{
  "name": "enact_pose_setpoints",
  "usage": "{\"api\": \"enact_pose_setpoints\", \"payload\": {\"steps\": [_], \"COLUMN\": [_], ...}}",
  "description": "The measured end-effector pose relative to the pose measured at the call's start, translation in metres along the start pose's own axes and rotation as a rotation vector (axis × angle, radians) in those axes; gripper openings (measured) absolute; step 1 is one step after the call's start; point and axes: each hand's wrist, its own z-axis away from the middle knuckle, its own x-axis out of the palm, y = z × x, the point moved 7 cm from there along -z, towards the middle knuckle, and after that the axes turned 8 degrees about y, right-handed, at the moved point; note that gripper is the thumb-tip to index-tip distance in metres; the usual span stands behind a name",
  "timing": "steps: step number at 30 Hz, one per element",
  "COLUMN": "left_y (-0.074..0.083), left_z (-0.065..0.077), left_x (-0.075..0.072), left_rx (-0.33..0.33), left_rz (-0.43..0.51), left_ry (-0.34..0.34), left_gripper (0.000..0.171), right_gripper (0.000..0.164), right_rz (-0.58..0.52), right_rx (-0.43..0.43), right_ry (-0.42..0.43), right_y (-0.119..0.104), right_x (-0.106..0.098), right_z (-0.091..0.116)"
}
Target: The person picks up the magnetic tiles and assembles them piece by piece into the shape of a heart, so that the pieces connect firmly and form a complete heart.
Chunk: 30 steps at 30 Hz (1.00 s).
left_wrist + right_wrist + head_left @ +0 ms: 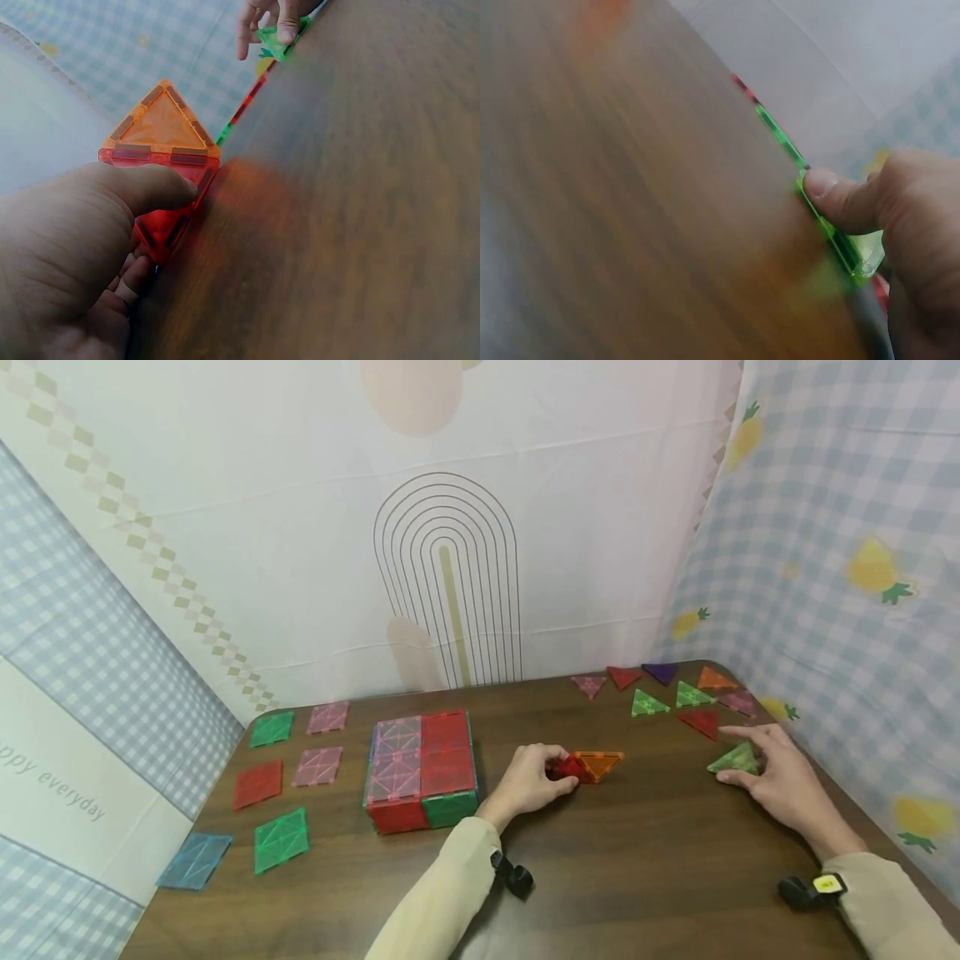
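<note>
At the far left of the brown table [600, 885] lie flat square magnetic tiles: a blue square [195, 862], a red square [258, 785], two green squares [281, 841] and two pink squares [317, 767]. Next comes a tile box [422, 768], pink and red on top, with red and green showing along its front.

Just right of it, my left hand [527, 783] pinches a red triangle [573, 768], thumb across its face and fingertips behind. An orange triangle [599, 764] is joined to it edge to edge, jutting out beyond my grip. I judge both light, stiff and rather slick, likely to hinge or snap apart at that seam, so I'd hold them near the shared edge with little force.

Farther right, toward the back, loose triangles lie about: a purple triangle [660, 673] among pink, red, green and orange ones.

At the right, my right hand [783, 777] grips a green triangular tile [737, 760], thumb on its near side, forefinger stretched out toward a loose red tile [700, 722]; I cannot tell whether it touches. The green piece should be equally light and rigid; its thick rim or a corner gives the surest hold, leaving an edge free.
</note>
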Motion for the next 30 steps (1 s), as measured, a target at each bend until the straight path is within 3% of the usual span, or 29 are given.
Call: {"api": "enact_pose_setpoints", "payload": {"steps": [6,9,17,30], "left_y": [0.001,0.001,0.001,0.0], "left_z": [0.0,0.001,0.001,0.001], "left_x": [0.0,0.0,0.0,-0.001], "left_rx": [0.002,-0.003,-0.012,-0.025], "left_rz": [-0.002,-0.005,-0.003,0.004], "left_ry": [-0.005,-0.008,0.0,0.004], "left_gripper": [0.014,0.014,0.014,0.018], "right_gripper": [0.045,0.033,0.022,0.011], "right_rz": [-0.292,-0.379,-0.347,-0.346], "right_rx": [-0.001,-0.002,-0.009,-0.053], "right_ry": [-0.041,-0.089,-0.157,-0.149], "right_y": [-0.034,-0.059,-0.104,-0.108], "right_x": [0.028,0.049,0.09,0.095], "right_z": [0.005,0.005,-0.007,-0.01]}}
